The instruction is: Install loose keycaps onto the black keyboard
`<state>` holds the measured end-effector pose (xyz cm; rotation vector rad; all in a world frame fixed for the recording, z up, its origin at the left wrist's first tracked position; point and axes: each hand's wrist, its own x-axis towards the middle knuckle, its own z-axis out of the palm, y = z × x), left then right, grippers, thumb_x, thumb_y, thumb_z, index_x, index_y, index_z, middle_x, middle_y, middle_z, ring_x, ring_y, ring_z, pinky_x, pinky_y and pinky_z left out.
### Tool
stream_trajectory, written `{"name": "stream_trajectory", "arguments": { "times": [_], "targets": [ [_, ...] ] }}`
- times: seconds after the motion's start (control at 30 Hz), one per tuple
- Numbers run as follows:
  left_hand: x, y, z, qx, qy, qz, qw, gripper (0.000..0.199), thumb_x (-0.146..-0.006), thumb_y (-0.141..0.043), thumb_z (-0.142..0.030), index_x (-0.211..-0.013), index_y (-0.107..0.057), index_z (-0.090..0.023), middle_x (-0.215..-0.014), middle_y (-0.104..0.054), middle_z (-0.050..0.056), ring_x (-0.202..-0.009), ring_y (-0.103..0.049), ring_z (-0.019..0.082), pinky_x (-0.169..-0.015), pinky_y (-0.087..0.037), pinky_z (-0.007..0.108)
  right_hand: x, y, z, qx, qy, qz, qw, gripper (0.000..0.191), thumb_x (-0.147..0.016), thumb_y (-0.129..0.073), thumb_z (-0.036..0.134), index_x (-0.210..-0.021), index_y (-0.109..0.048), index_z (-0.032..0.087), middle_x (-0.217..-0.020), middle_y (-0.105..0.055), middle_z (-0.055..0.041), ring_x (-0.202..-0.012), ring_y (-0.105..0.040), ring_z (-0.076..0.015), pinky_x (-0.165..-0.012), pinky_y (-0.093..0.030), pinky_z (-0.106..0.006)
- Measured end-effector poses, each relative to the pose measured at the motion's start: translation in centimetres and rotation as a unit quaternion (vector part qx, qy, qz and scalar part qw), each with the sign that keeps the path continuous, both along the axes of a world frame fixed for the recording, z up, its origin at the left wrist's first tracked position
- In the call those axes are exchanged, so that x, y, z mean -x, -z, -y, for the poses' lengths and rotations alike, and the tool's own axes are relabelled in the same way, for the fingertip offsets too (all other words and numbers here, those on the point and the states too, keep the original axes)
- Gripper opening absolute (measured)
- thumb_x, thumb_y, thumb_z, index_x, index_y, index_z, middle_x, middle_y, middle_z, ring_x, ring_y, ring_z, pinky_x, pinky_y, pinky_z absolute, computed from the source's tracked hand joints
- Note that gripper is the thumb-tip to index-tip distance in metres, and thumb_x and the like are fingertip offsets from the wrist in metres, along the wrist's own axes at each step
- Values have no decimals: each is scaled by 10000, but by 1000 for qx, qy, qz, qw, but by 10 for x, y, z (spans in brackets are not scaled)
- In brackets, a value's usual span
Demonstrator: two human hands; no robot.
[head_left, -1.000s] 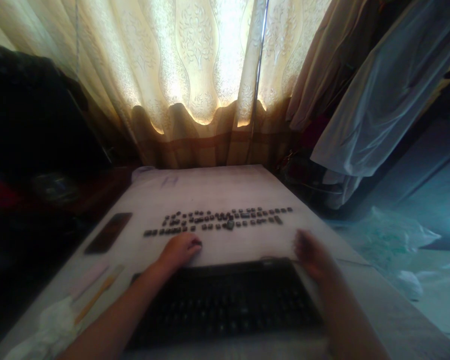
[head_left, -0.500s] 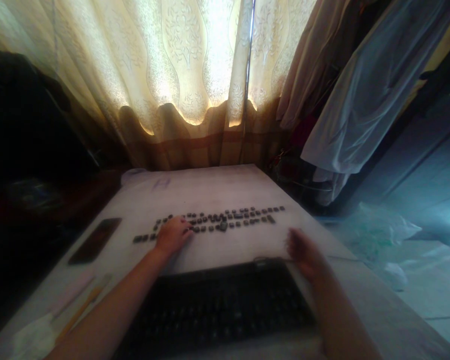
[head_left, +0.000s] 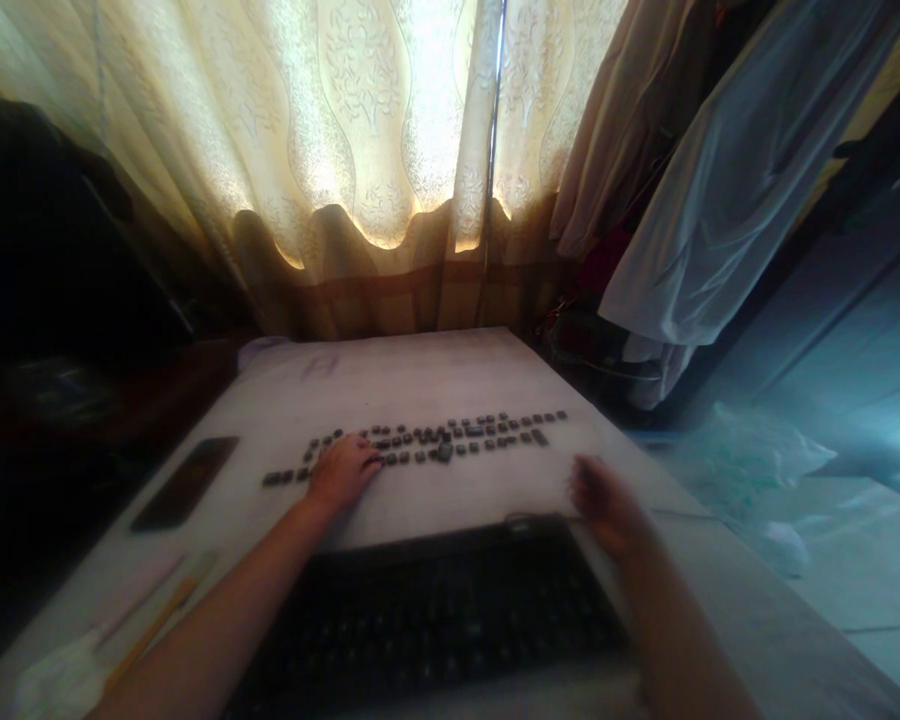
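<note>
Small dark keycaps (head_left: 461,449) lie in uneven rows across the table. My left hand (head_left: 343,470) rests palm down at the left part of these rows, its fingers stretched over a few caps and covering some of them. No cap shows clearly in its grasp. Right of the rows, my right hand (head_left: 601,500) is held near the table with its fingers curled together. It is blurred, and whatever it may hold is hidden. Between my forearms sits a black keyboard (head_left: 450,600), just below both hands; its details are smeared.
A dark phone (head_left: 185,484) lies at the left of the white table (head_left: 412,370). Nearer me are a yellow-orange stick-like tool (head_left: 150,632) and a crumpled white piece (head_left: 60,680). Curtains (head_left: 367,130) hang behind; clothes (head_left: 690,220) and a plastic bag (head_left: 765,450) are at the right.
The view has shifted very slightly. Both hands stay in nearly the same places, and the keycaps and keyboard look unmoved.
</note>
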<state>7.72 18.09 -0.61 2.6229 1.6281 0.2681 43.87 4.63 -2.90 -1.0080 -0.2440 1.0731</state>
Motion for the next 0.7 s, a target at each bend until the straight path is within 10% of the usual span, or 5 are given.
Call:
{"name": "stream_trajectory", "arguments": {
  "times": [0.37, 0.7],
  "targets": [
    [103, -1, 51, -65, -79, 71, 992, 336, -883, -461, -398, -1017, -733, -254, -1109, -692, 76, -1051, -629, 253, -962, -485, 368, -3, 0, 2, 2, -8, 2, 1000, 193, -716, -761, 210, -642, -585, 186, -507, -561, 57, -392, -501, -55, -354, -417, -121],
    [202, 12, 110, -53, -185, 74, 979, 395, -882, -391, -426, -979, -730, -249, -1062, -744, 58, -1016, -676, 249, -926, -514, 364, 7, 18, 5, 33, 8, 201, 979, 233, -631, -785, 244, -840, -697, 194, -572, -621, 32, -431, -511, -106, -396, -414, -211]
  ]
}}
